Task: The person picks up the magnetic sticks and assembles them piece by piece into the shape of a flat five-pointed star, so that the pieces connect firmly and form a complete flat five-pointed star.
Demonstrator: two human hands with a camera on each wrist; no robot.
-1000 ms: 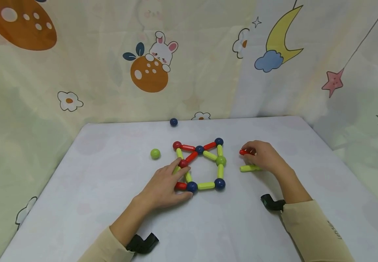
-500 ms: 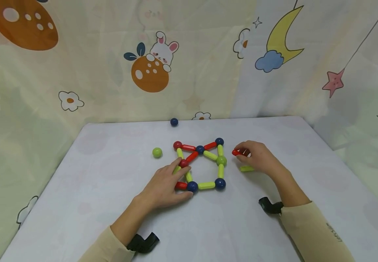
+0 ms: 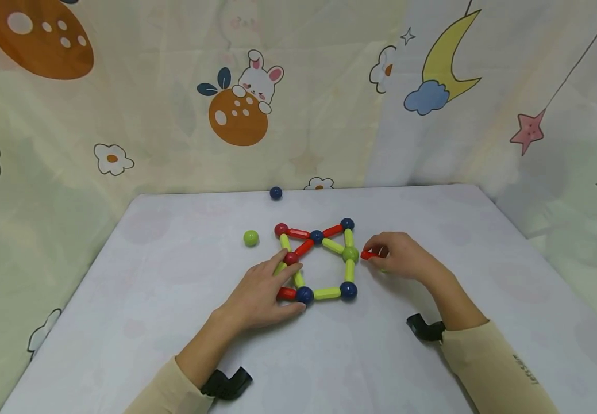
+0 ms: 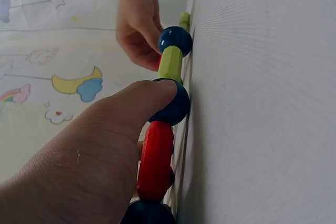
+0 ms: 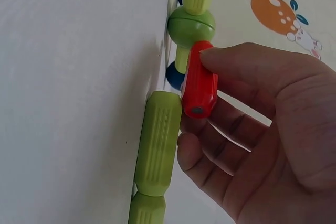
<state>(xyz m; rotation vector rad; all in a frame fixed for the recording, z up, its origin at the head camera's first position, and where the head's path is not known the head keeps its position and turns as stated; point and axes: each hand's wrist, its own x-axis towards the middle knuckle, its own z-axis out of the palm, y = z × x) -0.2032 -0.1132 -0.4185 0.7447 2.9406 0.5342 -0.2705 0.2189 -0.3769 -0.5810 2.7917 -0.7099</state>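
A flat frame of magnetic rods and balls lies on the table, mixing red and yellow-green rods with navy, red and green balls. My left hand rests over its left side with fingers spread. The fingertips touch a red ball, and the thumb presses a navy ball. Between thumb and fingers, my right hand pinches a red magnetic rod. This rod's far end is right at the frame's green ball. Loose yellow-green rods lie end to end beneath the right hand, mostly hidden in the head view.
Left of the frame sits a loose green ball. Another loose navy ball is at the table's back edge. A patterned cloth hangs behind the white table. Black wrist mounts show at both sleeves.
My right hand has carried the red rod leftward to the frame's green ball, now covering most of the loose yellow-green rods. My left hand has stayed in place on the frame.
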